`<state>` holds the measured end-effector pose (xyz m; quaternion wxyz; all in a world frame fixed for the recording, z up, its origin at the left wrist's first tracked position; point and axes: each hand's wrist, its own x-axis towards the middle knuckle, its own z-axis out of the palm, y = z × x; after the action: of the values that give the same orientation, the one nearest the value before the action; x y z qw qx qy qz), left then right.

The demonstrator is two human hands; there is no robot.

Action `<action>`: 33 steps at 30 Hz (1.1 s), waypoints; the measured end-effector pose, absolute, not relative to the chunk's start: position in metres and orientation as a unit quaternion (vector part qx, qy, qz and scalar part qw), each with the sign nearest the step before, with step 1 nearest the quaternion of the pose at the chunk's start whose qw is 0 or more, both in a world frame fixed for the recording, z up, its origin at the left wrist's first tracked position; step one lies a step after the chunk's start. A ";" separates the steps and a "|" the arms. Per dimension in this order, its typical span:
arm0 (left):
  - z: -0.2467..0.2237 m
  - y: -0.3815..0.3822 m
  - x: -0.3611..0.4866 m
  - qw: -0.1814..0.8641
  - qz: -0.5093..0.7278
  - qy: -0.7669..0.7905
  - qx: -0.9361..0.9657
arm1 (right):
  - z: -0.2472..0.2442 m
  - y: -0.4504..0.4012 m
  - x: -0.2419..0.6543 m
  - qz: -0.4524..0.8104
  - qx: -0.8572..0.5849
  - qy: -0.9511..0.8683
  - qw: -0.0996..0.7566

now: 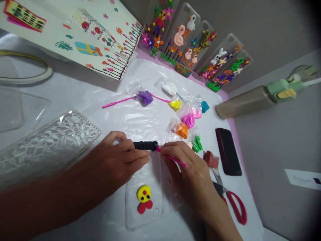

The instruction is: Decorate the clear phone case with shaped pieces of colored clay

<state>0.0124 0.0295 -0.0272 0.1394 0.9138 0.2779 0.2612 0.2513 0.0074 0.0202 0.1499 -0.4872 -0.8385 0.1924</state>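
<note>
White sheeting (112, 124) covers the table, with a grey wall (271, 33) beyond it to the right. Over it the right hand (187, 164) pinches a slim pink tool (177, 161) between thumb and fingers, its tip at the right end of a ridged black strip (145, 145). The left hand (122, 155) keeps its fingers narrow and close together at the strip's left part; whether they grip it or only steady it, I cannot tell. That strip lies along the far end of a clear phone case (131, 201), which bears a yellow face (144, 192) with a red bow (145, 207) toward its near end.

For neat work, I would hold the case firmly, press lightly with the tip and keep the marks evenly spaced, since soft clay would probably smear or squash under a heavy push. The wrists should best stay clear of the yellow face.

Farther out, bagged orange clay (181, 130) and purple clay (145, 97) lie on the far side, red-handled scissors (237, 207) and a dark phone (228, 152) to the right, and a patterned clear case (55, 144) to the left
</note>
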 end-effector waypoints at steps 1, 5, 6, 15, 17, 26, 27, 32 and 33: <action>-0.027 0.030 0.012 0.139 0.262 0.276 0.914 | 0.020 0.008 0.251 0.194 -0.486 -0.840 0.146; -0.026 0.029 0.013 0.148 0.262 0.276 0.913 | 0.021 0.008 0.250 0.190 -0.478 -0.846 0.142; -0.026 0.029 0.013 0.153 0.263 0.278 0.911 | 0.022 0.008 0.249 0.186 -0.475 -0.849 0.142; -0.036 0.026 0.012 0.157 0.249 0.284 0.913 | 0.029 0.009 0.240 0.096 -0.446 -0.885 0.096; -0.037 0.025 0.012 0.160 0.246 0.282 0.914 | 0.030 0.008 0.239 0.087 -0.436 -0.892 0.082; -0.033 0.027 0.013 0.138 0.259 0.271 0.917 | 0.038 0.001 0.242 0.153 -0.448 -0.879 0.050; -0.033 0.027 0.013 0.139 0.253 0.272 0.918 | 0.040 0.001 0.244 0.183 -0.459 -0.868 0.058; -0.031 0.027 0.012 0.128 0.225 0.280 0.925 | 0.044 0.009 0.258 0.270 -0.523 -0.789 0.175; -0.031 0.027 0.012 0.126 0.227 0.276 0.926 | 0.044 0.011 0.261 0.266 -0.535 -0.777 0.197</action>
<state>0.0118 0.0273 -0.0311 0.1256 0.9255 0.2757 0.2272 0.2611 0.0107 0.0440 0.1967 -0.5353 -0.7770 0.2664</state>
